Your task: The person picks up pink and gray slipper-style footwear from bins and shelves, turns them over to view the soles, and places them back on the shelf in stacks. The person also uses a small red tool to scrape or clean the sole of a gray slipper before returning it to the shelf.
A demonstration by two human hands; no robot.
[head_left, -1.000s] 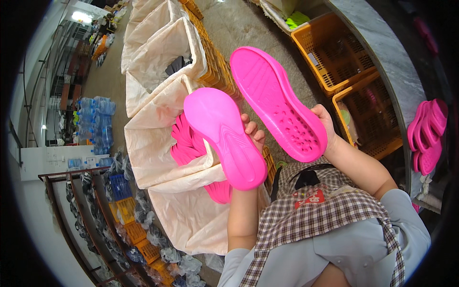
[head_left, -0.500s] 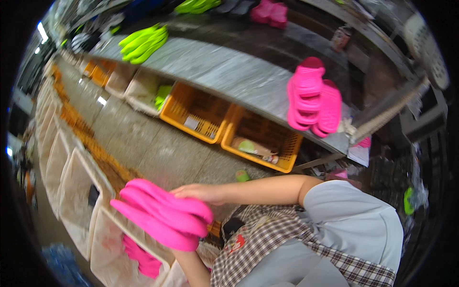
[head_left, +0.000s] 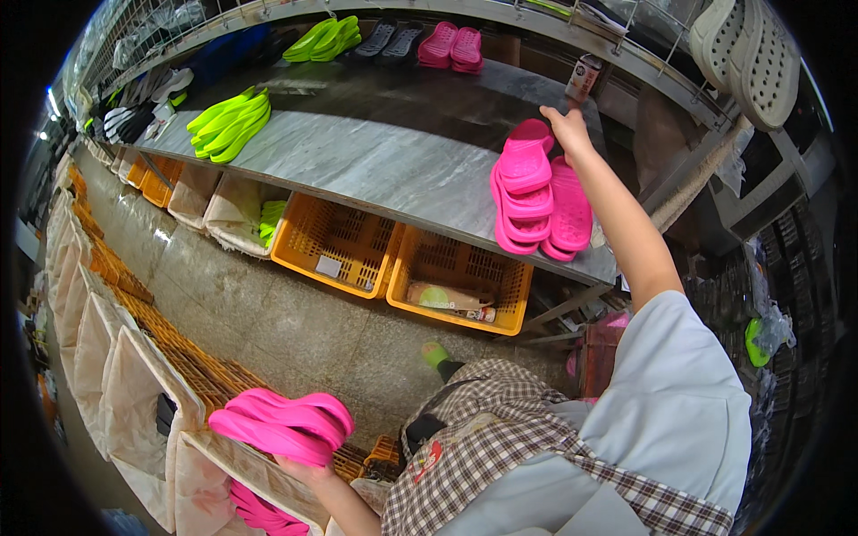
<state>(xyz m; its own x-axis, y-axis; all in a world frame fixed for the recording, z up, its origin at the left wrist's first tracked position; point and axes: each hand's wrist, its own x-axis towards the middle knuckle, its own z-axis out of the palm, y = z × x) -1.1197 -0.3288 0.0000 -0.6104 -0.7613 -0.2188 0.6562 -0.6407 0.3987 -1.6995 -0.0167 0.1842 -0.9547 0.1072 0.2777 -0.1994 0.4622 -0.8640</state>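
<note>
A stack of pink foam clogs (head_left: pixel 281 424) is held in my left hand (head_left: pixel 308 469) at the lower left; most of its fingers are hidden beneath the clogs. My right arm stretches over the grey bench, and my right hand (head_left: pixel 568 134) is at the far end of another group of pink clogs there. Its visible fingers are extended and apart, next to the toes. That group has a nested stack (head_left: pixel 523 192) on the left and a pink clog (head_left: pixel 570 214) beside it on the right.
The grey bench (head_left: pixel 357 147) also bears lime-green clogs (head_left: pixel 231 125), dark slippers (head_left: pixel 399 40) and a can (head_left: pixel 583 79). Below it stand yellow crates (head_left: pixel 335 246). Cloth-lined bins (head_left: pixel 134 384) line the left; one contains pink footwear (head_left: pixel 259 509). White perforated clogs (head_left: pixel 760 62) hang upper right.
My right hand has left the held pink stack and reached up and right to the clogs on the bench. My left hand keeps its stack. The view has shifted.
</note>
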